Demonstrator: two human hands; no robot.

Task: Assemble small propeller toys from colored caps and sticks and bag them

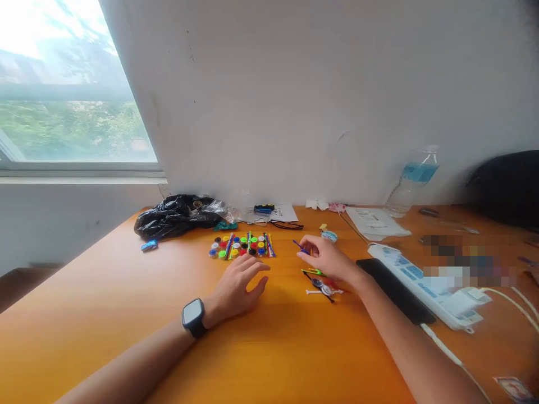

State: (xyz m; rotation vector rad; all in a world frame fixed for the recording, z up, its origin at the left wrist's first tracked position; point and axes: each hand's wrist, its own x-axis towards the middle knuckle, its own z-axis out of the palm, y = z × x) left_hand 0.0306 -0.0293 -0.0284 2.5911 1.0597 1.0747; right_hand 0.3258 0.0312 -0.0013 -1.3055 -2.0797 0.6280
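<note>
My watch (pixel 193 316) rides my left wrist; that left hand (pixel 238 286) lies loose and empty on the desk (pixel 126 292), just short of the coloured caps (pixel 242 247) toward the far edge. My right hand (pixel 326 258) pinches a blue stick (pixel 300 245), its long axis pointing left at the caps

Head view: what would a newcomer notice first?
The bright patch of coloured caps and sticks at the middle of the orange table, just beyond the left hand, which rests open on the wood. To its right, the right hand pinches a blue stick beside a few loose pieces. A black bag lies at the back left by the wall.
</note>
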